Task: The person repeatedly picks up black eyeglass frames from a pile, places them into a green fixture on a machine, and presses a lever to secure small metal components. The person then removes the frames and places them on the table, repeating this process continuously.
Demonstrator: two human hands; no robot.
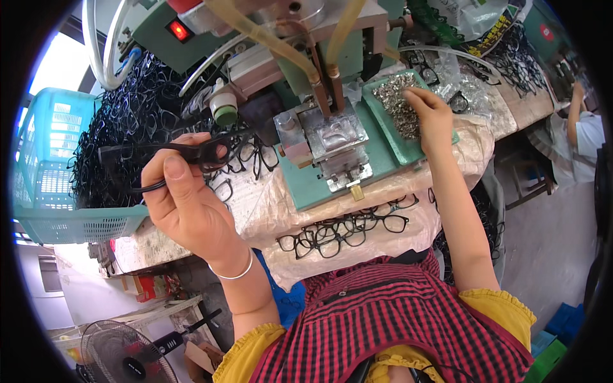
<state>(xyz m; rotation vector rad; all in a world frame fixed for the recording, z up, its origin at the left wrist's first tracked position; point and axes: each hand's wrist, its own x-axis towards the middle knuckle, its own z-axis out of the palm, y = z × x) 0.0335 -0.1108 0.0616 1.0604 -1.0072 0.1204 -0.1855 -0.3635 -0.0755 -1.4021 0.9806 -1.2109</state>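
Note:
My left hand [195, 204] is raised left of the machine, its fingers closed round a black eyeglass frame [205, 153] that is partly smeared by motion. My right hand [434, 121] reaches over a green tray [377, 105] at the machine's right side. Its thumb and fingers pinch together at a heap of small metal pieces [397, 108]; whatever is between the fingertips is too small to make out. Between my hands stands the machine's metal block [337, 135], with two copper-coloured prongs [329, 96] coming down onto it.
A turquoise basket [76, 223] at the left overflows with black eyeglass frames [128, 115]. More frames [345, 230] lie on the paper-covered front edge. A red-lit switch [179, 30] glows on the machine. A fan [124, 351] stands lower left; another person [584, 131] sits far right.

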